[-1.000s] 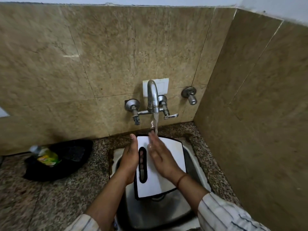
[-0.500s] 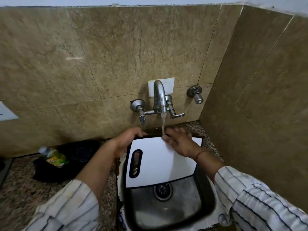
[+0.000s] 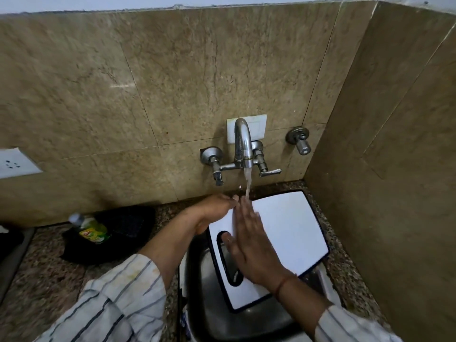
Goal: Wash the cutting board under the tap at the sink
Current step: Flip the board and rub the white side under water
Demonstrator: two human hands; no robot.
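The fingers (image 3: 243, 218) of the right hand (image 3: 254, 253) lie flat and stretched on the cutting board (image 3: 291, 230); the left hand (image 3: 214, 211) grips its far left corner. The white, dark-edged board lies tilted across the sink (image 3: 209, 292) under the running tap (image 3: 243, 144), with its long axis left to right and the handle slot on the left.

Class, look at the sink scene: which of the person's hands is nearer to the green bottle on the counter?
Left. The left hand grips the cutting board's far-left edge, on the green bottle's side. The right hand lies flat on the board, farther right.
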